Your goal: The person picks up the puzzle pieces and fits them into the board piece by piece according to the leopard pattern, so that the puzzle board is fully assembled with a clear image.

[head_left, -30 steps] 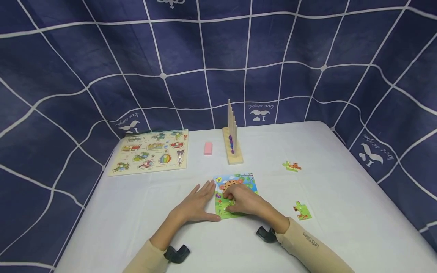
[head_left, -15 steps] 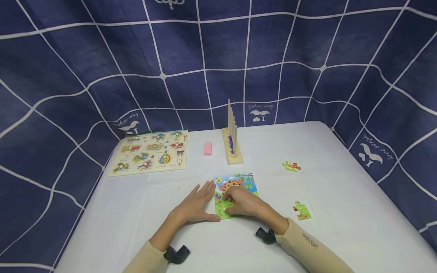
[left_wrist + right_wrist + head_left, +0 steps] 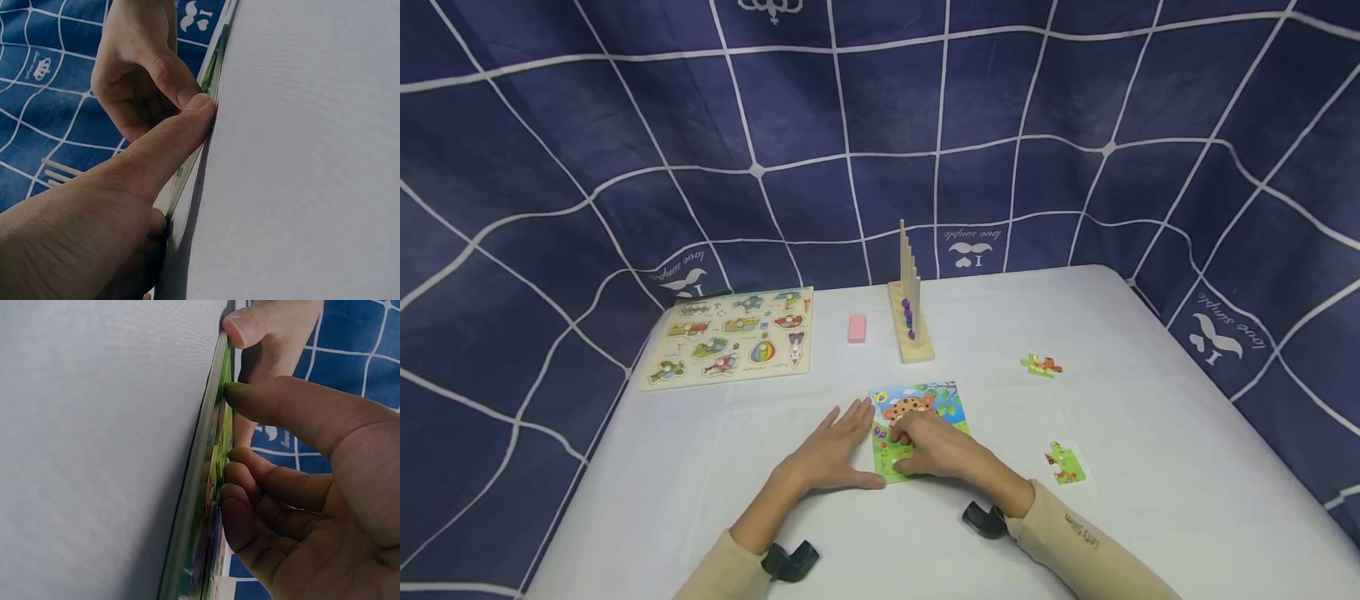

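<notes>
A square jigsaw puzzle [image 3: 953,408] with a spotted animal on blue and green lies on the white table. My left hand [image 3: 831,450] rests flat beside its left edge, fingers spread and thumb at the lower left corner. My right hand [image 3: 936,443] is over the puzzle's lower half, its fingers curled and fingertips down on a puzzle piece [image 3: 215,456] in the green part. In the right wrist view the thumb [image 3: 281,409] touches the green board a little apart from the fingers. My right hand hides the puzzle's lower right part from the head camera.
Two loose puzzle pieces lie to the right, one farther back [image 3: 1041,365] and one nearer [image 3: 1064,463]. Behind the puzzle stand a wooden peg stand [image 3: 916,350] with purple and blue beads and a pink block [image 3: 857,328]. A wooden picture board [image 3: 730,337] lies back left.
</notes>
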Available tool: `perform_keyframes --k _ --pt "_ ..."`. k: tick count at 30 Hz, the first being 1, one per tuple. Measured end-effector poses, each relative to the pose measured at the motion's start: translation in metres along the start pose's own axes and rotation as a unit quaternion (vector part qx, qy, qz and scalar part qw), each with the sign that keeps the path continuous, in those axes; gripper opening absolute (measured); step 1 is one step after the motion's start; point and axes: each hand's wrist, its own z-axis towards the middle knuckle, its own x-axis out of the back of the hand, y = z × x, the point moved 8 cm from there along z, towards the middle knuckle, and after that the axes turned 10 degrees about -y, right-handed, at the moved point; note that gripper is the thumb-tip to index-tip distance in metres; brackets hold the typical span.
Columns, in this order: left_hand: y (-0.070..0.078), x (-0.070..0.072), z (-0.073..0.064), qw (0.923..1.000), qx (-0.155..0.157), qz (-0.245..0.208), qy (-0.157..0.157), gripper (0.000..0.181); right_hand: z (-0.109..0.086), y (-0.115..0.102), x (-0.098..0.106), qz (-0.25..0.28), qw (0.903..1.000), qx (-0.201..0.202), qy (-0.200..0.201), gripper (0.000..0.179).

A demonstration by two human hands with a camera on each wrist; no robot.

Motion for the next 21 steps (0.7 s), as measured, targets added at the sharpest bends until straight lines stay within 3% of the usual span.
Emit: perform_keyframes --k 15,21 --pt "0.0002 -0.0012 0.0039 1.0000 -0.007 -0.003 0.003 0.116 0.0000 0.0065 -0.0010 0.011 0.9998 -0.004 -0.017 0.037" --pt "-0.0018 -0.0018 0.0033 1.0000 -0.003 0.008 0.004 0.117 -0.0016 0.0048 0.0008 0.016 0.9993 0.014 -0.029 0.042"
